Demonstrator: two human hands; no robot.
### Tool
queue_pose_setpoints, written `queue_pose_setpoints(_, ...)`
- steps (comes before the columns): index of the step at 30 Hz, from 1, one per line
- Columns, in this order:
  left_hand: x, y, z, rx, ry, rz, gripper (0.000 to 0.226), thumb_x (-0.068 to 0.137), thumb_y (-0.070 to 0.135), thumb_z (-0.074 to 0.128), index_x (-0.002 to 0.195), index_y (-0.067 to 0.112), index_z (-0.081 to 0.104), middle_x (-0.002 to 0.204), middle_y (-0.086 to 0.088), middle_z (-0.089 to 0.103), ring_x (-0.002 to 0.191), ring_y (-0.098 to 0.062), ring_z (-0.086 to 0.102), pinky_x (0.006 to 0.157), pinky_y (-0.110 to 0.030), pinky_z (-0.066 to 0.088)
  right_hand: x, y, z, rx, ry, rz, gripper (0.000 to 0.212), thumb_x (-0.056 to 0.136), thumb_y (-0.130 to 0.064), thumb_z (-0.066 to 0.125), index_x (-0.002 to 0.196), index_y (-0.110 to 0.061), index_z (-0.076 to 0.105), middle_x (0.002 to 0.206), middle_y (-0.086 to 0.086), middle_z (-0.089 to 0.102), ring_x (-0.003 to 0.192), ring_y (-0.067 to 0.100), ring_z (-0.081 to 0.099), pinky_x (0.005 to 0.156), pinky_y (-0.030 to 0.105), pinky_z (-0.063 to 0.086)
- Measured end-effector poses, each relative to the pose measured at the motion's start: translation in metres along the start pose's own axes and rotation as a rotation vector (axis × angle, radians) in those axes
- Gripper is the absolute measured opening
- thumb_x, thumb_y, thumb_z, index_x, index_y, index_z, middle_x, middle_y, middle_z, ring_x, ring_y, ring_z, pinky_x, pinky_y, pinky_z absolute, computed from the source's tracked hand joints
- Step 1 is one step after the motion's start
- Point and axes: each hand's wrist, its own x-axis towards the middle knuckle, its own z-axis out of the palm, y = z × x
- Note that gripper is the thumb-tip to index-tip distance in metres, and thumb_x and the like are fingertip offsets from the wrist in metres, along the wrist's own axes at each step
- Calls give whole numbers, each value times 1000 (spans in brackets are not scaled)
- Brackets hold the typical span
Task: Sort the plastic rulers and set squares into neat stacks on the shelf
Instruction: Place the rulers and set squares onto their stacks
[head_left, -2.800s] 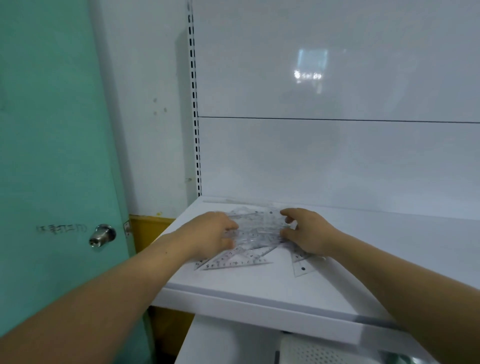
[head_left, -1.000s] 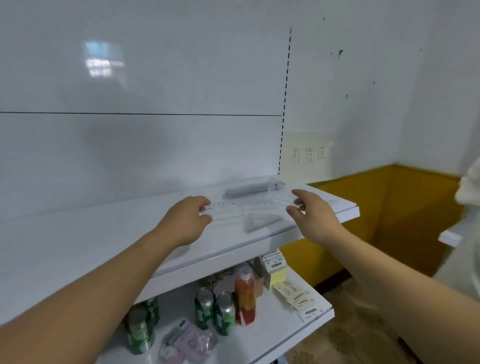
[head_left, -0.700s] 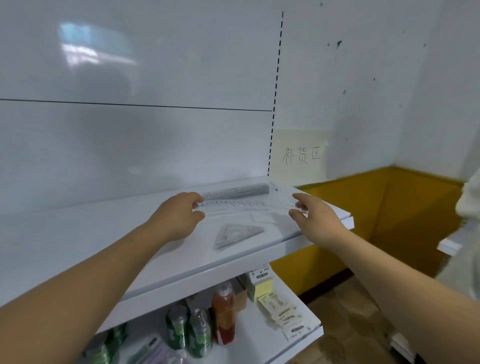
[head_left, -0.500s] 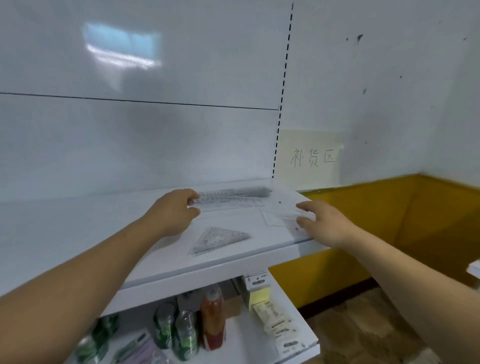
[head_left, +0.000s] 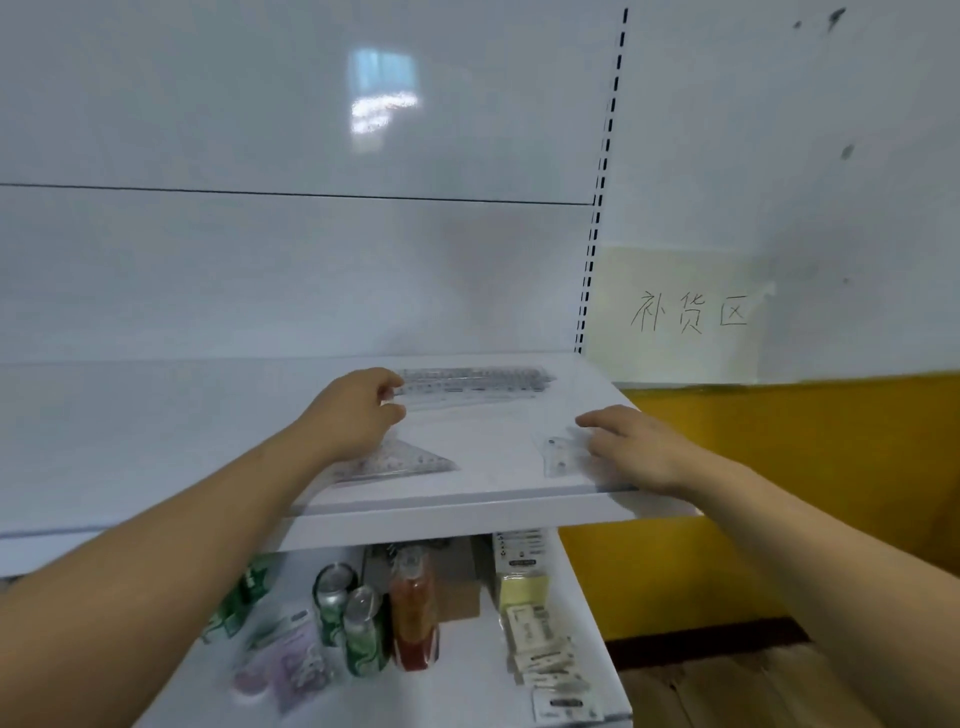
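Clear plastic rulers (head_left: 478, 382) lie in a stack along the back of the white shelf (head_left: 156, 426), near its right end. My left hand (head_left: 353, 415) pinches the left end of the front ruler between thumb and fingers. A clear triangular set square (head_left: 410, 460) lies flat just in front of that hand. Another clear set square (head_left: 560, 457) lies at the shelf's right front corner. My right hand (head_left: 641, 449) rests flat on it with the fingers spread, covering its right part.
On the lower shelf (head_left: 467, 686) stand green cans (head_left: 345, 618), a red bottle (head_left: 413, 608), a brown box (head_left: 457, 587), small yellow and white packs (head_left: 522, 584) and flat packets. A paper sign (head_left: 685, 312) hangs on the right wall. A slotted upright (head_left: 597, 208) marks the shelf's right end.
I turned from the mixed pile at the shelf's left end to its right end. The ruler came down onto the back stack. My right hand let go of it and moved onto the corner set square.
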Motion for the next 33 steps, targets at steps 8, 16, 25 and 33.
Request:
queue_pose_setpoints(8,40,5,0,60,12,23,41,94,20,53,134,14,48,134,-7,51,120,-23,49,96,-26,35,46,-19,5,-19,-47,37,42,97,-42,35,119,-15,57,120,7,58,114,29,52,94,39,41)
queue_pose_setpoints(16,95,3,16,127,-107,37,40,93,22,53,132,16,48,134,-7,51,116,-25,50,89,-25,37,70,-7,9,-177,-34,33,56,94,-55,37,142,-26,36,148,-3,34,134,17,32,109,35,29)
queue_pose_setpoints(25,108,-11,28,121,-169,-11,44,93,21,50,137,15,47,141,-5,46,126,-22,46,103,-27,33,78,-3,10,-140,-70,66,59,91,-58,40,142,-31,34,150,-3,30,135,20,32,111,39,27)
queue_pose_setpoints(33,91,-4,23,105,-145,8,54,92,27,56,142,17,38,149,-2,34,134,-21,36,106,-28,29,76,-6,3,-53,-100,101,52,92,-52,41,140,-30,39,149,-2,31,136,20,31,110,37,25)
